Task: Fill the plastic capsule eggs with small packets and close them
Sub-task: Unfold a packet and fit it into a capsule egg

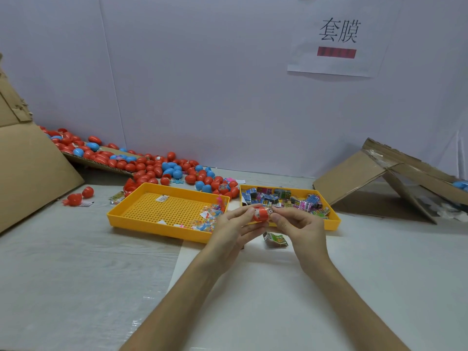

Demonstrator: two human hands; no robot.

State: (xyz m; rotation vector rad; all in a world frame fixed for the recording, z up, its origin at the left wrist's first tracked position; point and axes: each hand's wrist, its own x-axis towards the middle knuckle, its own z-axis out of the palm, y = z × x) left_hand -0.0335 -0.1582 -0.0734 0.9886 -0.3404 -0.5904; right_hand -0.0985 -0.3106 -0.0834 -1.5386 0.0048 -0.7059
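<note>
My left hand (234, 228) grips a red capsule egg (260, 215) just in front of the two yellow trays. My right hand (297, 224) pinches a small packet (270, 210) at the egg's open mouth. A green packet (276, 239) lies on the table below my hands. The right yellow tray (334, 220) holds several small printed packets (283, 196). The left yellow tray (141, 219) has a perforated floor and holds several clear bags of small coloured toys (206, 219).
A heap of red and blue capsule eggs (162, 168) spreads along the wall behind the trays and over a cardboard flap. Two red eggs (79, 196) lie apart at left. Cardboard boxes stand at far left (27, 173) and at right (395, 178).
</note>
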